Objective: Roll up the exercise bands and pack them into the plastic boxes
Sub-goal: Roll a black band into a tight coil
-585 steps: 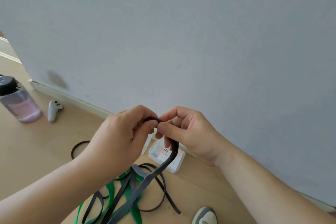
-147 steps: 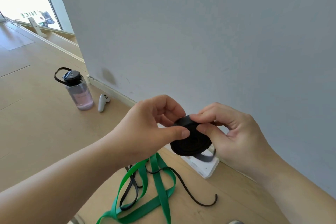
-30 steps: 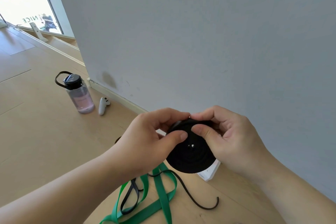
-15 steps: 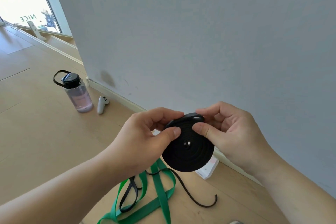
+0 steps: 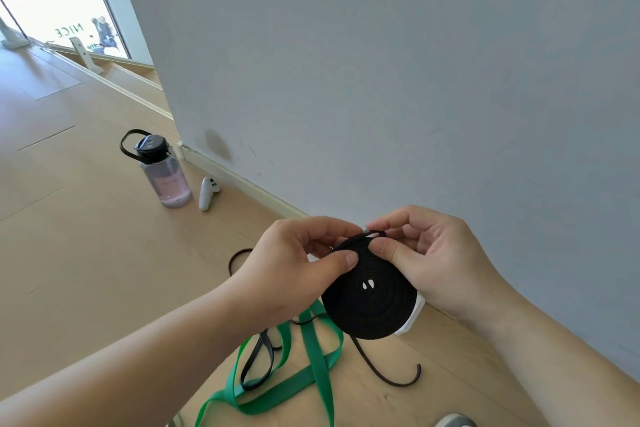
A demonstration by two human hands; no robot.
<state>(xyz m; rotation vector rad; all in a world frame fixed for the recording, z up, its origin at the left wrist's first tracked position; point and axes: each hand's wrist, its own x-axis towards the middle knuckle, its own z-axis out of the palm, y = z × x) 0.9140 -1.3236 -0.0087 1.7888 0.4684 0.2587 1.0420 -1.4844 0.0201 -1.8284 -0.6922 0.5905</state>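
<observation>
One black band [image 5: 370, 291] is coiled tight, pinched between left hand [image 5: 298, 267] and right hand [image 5: 436, 260], not yet boxed. Green band [image 5: 311, 371] and thin black band [image 5: 258, 369] lie loose on the floor; plastic box [image 5: 414, 317] mostly hidden.

The black band [image 5: 370, 295] is now showing as a full flat coil at center-right of the frame; 19.5 s ago it was only a loose strip w/ a small loop being pinched. Since 4.9 s ago the coil is getting wider and turning face-on to the camera, 2 small gaps showing at its core. Left hand [image 5: 294, 274] thumb and right hand [image 5: 440, 263] thumb are now pressing the coil's upper edge, where a small loop end is sticking up.
</observation>
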